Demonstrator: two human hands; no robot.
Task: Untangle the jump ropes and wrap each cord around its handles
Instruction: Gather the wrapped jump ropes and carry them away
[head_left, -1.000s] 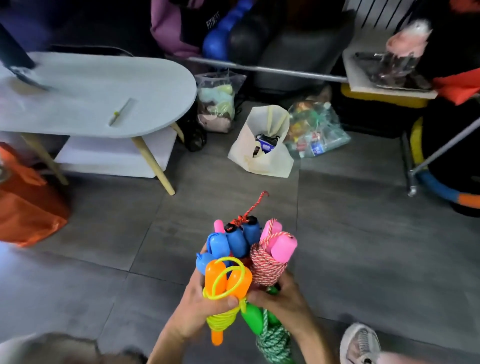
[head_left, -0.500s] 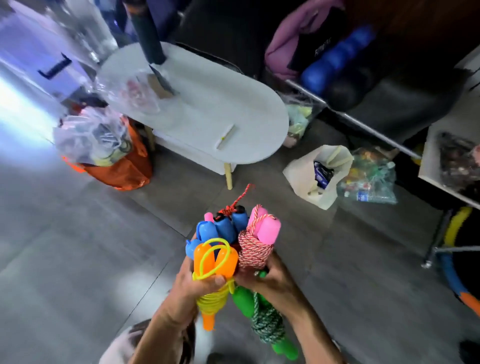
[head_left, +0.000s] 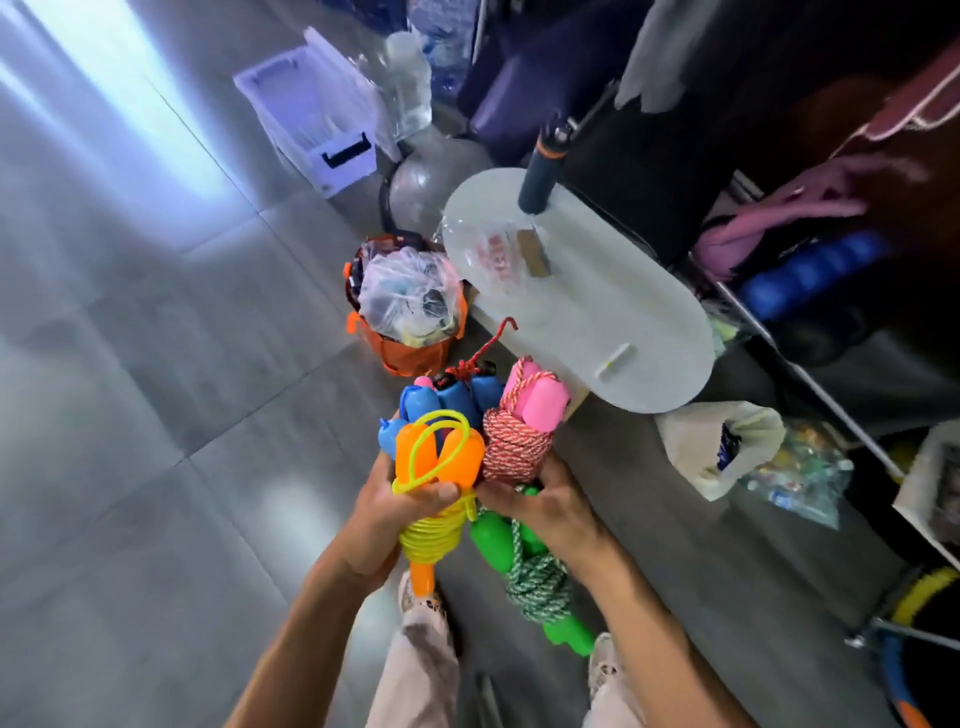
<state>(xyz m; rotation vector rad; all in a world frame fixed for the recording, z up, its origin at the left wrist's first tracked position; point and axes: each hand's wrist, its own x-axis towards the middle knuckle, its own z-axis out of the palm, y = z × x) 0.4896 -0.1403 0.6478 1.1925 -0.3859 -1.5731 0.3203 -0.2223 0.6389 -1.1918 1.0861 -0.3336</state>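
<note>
Nothing is reading clearly here: the red marks on the clear plastic bag lying on the white table are blurring past recognition (possibly lettering).

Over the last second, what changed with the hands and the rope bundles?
Only the view swung left: the oval white table now lies right of the bundles and the orange bag sits just beyond them. The left hand still grips the orange-handled yellow rope; the right hand still holds the pink-handled red-and-white rope and the green-handled rope.
</note>
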